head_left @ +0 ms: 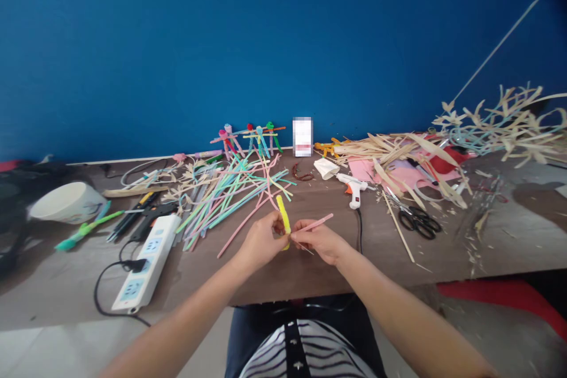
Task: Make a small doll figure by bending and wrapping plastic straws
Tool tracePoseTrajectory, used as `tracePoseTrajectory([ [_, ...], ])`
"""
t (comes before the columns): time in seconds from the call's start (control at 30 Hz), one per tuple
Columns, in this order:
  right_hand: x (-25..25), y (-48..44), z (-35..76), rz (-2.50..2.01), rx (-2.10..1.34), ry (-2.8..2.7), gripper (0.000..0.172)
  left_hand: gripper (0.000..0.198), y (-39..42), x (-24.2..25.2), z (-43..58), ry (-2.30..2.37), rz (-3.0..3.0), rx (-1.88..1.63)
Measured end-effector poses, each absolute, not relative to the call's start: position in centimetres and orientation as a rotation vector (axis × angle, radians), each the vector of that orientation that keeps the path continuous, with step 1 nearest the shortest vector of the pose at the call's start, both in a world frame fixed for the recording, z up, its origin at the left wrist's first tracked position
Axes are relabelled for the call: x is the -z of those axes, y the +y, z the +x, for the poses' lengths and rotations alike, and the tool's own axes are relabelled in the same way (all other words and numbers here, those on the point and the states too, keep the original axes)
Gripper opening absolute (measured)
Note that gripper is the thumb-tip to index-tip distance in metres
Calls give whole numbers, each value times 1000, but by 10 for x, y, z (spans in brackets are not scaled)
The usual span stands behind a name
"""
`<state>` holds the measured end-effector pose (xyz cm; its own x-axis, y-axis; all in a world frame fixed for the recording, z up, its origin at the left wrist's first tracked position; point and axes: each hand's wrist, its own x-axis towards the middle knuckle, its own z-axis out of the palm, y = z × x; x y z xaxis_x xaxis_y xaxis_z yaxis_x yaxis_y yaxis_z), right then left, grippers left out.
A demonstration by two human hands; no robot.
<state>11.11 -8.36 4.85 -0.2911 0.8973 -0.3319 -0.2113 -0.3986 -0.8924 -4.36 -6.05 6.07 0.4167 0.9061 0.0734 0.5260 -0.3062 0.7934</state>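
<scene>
My left hand is closed on a bright yellow fuzzy strip, which looks like a pipe cleaner and stands nearly upright between the fingers. Close beside it, my right hand pinches a slim pink stick that points up to the right. A thin, pale end pokes out below the right fingers; its kind is unclear. The fingertips of both hands meet at the lower part of the yellow strip. A heap of pastel sticks lies beyond my left hand.
Right of my hands are a white glue gun, black-handled scissors and dried strips. Leftward lie a power strip, a second, black glue gun and a white bowl. Small colourful figures and a phone stand against the blue wall.
</scene>
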Motion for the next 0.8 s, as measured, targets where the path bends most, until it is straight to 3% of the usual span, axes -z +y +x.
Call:
tracePoseTrajectory([
  [0.5, -61, -78, 125, -1166, -1715, -1408, 9, 31, -57, -75, -47, 925, 1286, -611],
  [0.67, -71, -85, 125, -1078, -1209, -1808, 4, 29, -57, -74, -50, 734, 1026, -550],
  [0.8, -69, -89, 125, -919, -756, -2086, 13, 22, -59, -79, -49, 673, 954, -478],
])
